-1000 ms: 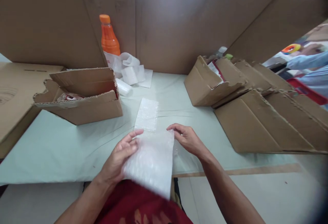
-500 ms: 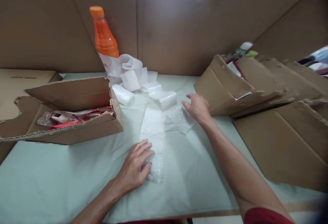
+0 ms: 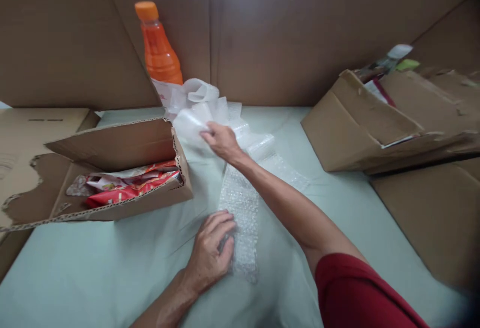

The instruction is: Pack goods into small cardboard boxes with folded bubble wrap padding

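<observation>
Bubble wrap (image 3: 243, 213) lay flat on the pale green desk (image 3: 112, 278), my left fingers (image 3: 223, 229) loosely parted over its near left edge. My right forearm (image 3: 281, 200) covered part of its far end. Beyond, my right fingers (image 3: 214, 129) pinched a blurred translucent sheet (image 3: 187, 127). Farther, an orange bottle (image 3: 162, 58), its base hidden, stood before a cardboard wall (image 3: 270, 38) cut off above.

You have soft, rather dim light, with a hazy pale glow high on the far brown cardboard panel (image 3: 270, 33). Faint, soft-edged shadows lie on the pale green cloth (image 3: 150, 273) before you. Your right hand (image 3: 224, 144) and the translucent white plastic sheet (image 3: 188, 127) at its fingertips are blurred. Far right, the open brown cardboard box (image 3: 348, 123) looks soft and stretched; your near right corner darkens.
</observation>
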Available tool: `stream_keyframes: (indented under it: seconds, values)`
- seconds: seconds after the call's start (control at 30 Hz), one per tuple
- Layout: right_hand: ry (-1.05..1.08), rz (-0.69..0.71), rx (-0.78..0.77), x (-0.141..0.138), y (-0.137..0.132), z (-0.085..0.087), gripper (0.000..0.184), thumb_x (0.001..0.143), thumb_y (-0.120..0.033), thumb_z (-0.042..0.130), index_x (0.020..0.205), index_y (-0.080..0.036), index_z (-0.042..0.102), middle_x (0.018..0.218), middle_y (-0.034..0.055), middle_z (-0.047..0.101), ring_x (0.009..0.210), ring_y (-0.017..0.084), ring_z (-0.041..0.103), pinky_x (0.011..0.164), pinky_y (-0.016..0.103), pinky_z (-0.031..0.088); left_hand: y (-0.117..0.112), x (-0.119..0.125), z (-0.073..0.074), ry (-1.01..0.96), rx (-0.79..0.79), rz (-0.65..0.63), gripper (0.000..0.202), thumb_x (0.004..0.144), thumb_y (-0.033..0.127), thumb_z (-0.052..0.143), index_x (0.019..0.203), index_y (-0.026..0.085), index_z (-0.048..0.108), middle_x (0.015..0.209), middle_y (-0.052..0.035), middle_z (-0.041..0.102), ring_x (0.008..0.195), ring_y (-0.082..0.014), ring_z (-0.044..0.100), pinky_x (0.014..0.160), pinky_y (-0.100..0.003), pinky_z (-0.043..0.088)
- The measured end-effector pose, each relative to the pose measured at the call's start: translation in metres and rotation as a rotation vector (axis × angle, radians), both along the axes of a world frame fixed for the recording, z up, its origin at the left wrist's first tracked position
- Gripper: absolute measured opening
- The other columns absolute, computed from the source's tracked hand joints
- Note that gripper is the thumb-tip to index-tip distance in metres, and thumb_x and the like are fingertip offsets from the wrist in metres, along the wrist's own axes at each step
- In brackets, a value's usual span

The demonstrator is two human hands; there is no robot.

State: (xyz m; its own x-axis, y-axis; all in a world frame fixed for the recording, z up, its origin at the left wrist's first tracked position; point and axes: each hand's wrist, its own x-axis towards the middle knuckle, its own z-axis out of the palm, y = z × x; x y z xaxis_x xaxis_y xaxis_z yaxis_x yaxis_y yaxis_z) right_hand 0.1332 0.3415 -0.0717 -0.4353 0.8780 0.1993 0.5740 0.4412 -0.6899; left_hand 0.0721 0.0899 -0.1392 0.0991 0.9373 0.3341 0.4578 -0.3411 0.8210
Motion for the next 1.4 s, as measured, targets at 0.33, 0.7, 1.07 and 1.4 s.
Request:
stream_keyframes:
  seconds: [0.33, 0.7, 1.07, 1.4]
  values:
    - [0.864, -0.107, -0.963, 0.121, -0.172, 0.002, 0.042, 0.077, -0.058, 0.075, 0.078, -0.017, 0.067, 0.062, 0.0023, 0.065, 0.051, 0.014, 0.059, 0.044, 0.024, 0.045, -0.003, -0.005, 0.020, -0.865, -0.375, 0.205, 0.081, 0.082, 0.046, 0.072, 0.152, 0.025, 0.036, 0.146, -0.0164, 0.055, 0.132, -0.0291, 0.058, 0.106, -0.042, 0.051]
    - [0.592, 0.081, -1.175, 0.133, -0.256, -0.026, 0.060, 0.074, -0.073, 0.071, 0.071, -0.013, 0.067, 0.055, 0.0040, 0.066, 0.043, 0.012, 0.060, 0.035, 0.018, 0.038, -0.057, -0.022, 0.042, -0.688, -0.531, 0.164, 0.059, 0.066, 0.041, 0.085, 0.117, 0.015, 0.071, 0.130, -0.0156, 0.069, 0.115, -0.0294, 0.067, 0.093, -0.034, 0.054]
    - [-0.156, -0.134, -0.131, 0.176, -0.199, -0.017, 0.023, 0.091, -0.036, 0.061, 0.100, -0.020, 0.075, 0.113, 0.0104, 0.075, 0.109, 0.030, 0.066, 0.097, 0.042, 0.049, 0.001, -0.040, 0.058, -0.505, -0.509, 0.313, 0.049, 0.063, 0.052, 0.082, 0.091, 0.013, 0.075, 0.088, -0.0073, 0.078, 0.085, -0.0242, 0.068, 0.082, -0.034, 0.051]
    - [-0.080, -0.195, -0.049, 0.176, -0.136, -0.023, 0.031, 0.091, -0.028, 0.059, 0.116, -0.016, 0.072, 0.126, 0.0156, 0.071, 0.118, 0.032, 0.064, 0.103, 0.051, 0.047, 0.018, -0.033, 0.066, -0.580, -0.392, 0.208, 0.029, 0.077, 0.037, 0.075, 0.098, 0.015, 0.074, 0.087, -0.0019, 0.075, 0.077, -0.0149, 0.064, 0.076, -0.027, 0.049]
